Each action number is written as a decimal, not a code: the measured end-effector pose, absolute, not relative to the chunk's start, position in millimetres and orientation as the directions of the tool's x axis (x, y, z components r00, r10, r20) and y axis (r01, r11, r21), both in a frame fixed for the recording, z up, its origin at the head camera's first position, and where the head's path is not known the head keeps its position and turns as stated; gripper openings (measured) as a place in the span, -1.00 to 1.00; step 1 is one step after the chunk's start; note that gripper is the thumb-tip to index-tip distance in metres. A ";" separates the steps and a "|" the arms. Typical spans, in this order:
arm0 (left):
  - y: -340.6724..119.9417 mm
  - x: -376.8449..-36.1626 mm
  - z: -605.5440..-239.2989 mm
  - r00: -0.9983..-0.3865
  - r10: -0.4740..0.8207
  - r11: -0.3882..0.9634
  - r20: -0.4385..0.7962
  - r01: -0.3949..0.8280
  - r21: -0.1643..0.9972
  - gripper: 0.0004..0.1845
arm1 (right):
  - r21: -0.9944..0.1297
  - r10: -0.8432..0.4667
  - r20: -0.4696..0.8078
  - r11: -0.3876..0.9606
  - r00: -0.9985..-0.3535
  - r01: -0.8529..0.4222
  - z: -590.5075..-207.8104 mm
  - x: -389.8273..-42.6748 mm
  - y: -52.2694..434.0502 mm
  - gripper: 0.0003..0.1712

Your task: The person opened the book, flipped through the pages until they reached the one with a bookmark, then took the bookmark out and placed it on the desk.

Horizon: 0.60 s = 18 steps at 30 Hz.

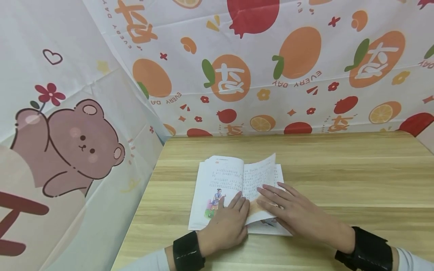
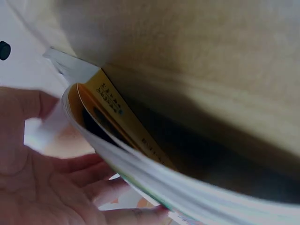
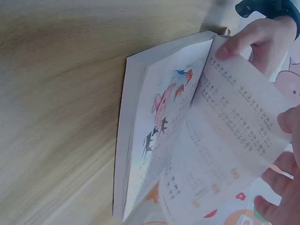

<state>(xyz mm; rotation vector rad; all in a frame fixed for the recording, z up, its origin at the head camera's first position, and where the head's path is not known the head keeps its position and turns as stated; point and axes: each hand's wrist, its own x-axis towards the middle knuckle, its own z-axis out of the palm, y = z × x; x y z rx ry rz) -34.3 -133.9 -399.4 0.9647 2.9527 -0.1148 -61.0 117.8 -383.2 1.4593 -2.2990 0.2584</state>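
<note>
An open picture book (image 1: 222, 180) lies on a wooden table (image 1: 356, 173). My left hand (image 1: 227, 226) rests flat on the bottom of the left page, its fingertips near the gutter. One leaf (image 1: 261, 175) stands raised in a curve over the right side. My right hand (image 1: 295, 214) lies on that leaf with straight fingers. The right wrist view shows the book (image 3: 159, 108) with the lifted leaf (image 3: 225, 136), a left hand finger (image 3: 234, 44) at its corner and my right fingertips (image 3: 288, 119) on its edge. In the left wrist view my palm (image 2: 42, 187) sits beside the bowed page stack (image 2: 154, 183).
A fruit-print cloth (image 1: 271, 67) hangs behind the table and a bear-print cloth (image 1: 68, 143) hangs at its left edge. Bare wood stretches right of the book and behind it. Black bands (image 1: 369, 252) wrap both wrists.
</note>
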 end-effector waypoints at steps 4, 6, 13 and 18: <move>-136.1 -32.0 -397.2 -0.827 0.558 0.826 0.065 0.561 0.054 -0.05 | 0.043 -0.775 0.485 0.484 -0.405 -0.874 -383.1 -58.6 115.5 -0.37; -138.9 -31.4 -394.5 -0.816 0.552 0.817 0.171 0.570 0.086 0.09 | 0.027 -0.755 0.480 0.522 -0.446 -0.853 -384.5 -57.5 117.0 -0.34; -151.0 -35.5 -379.8 -0.678 0.664 0.748 0.316 0.602 -0.281 -0.24 | 0.000 -0.759 0.334 0.593 -0.559 -0.805 -394.4 -54.5 129.3 -0.27; -155.0 -39.6 -380.7 -0.669 0.725 0.650 0.165 0.585 -0.484 -0.71 | -0.085 -0.799 0.142 0.578 -0.584 -0.812 -401.0 -50.2 136.3 -0.32</move>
